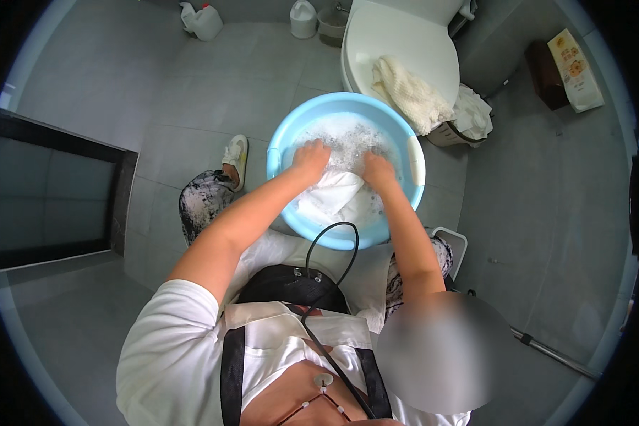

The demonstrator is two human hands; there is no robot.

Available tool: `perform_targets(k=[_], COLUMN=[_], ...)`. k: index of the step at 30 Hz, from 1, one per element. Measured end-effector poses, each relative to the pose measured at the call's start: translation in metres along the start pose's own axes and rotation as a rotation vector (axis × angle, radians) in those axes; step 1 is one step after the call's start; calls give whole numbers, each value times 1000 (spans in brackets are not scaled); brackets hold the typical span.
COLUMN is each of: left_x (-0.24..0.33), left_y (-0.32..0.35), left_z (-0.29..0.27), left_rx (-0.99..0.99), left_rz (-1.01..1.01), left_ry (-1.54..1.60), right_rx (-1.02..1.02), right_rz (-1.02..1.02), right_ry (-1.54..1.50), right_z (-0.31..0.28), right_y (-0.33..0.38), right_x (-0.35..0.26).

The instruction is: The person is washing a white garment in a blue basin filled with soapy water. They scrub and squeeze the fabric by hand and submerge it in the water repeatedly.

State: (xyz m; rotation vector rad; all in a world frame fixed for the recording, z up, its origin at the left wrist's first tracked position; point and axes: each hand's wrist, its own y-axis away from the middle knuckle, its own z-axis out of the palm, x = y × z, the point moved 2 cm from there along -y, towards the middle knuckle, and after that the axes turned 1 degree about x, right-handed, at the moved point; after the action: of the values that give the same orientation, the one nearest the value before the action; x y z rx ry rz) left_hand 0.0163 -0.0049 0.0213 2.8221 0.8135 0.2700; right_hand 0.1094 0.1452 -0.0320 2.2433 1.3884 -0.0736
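A light-blue round basin holds soapy water with thick white suds. A wet white cloth lies bunched in it, partly under the water. My left hand is closed on the cloth's left side, its fingers curled at the edge of the foam. On the other side my right hand grips the cloth with its fingertips down in the suds, partly hidden. Both forearms reach over the basin's near rim, and the cloth spans the gap between the hands.
Beyond the basin stands a white toilet with a cream knitted cloth draped over its lid. A waste bin is beside it. White jugs stand by the far wall. A black cable hangs before me.
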Motion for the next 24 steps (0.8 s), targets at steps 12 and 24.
perform_targets(k=[12, 24], left_x=[-24, -5], left_y=[-8, -14], left_z=[5, 58], left_rx=[-95, 121], left_rz=[-619, -713], left_ry=[1885, 2281], right_rx=[-107, -123], right_rz=[353, 300], right_ry=[-1194, -1766], right_z=[-29, 8], right_y=[17, -2], right_x=[12, -4])
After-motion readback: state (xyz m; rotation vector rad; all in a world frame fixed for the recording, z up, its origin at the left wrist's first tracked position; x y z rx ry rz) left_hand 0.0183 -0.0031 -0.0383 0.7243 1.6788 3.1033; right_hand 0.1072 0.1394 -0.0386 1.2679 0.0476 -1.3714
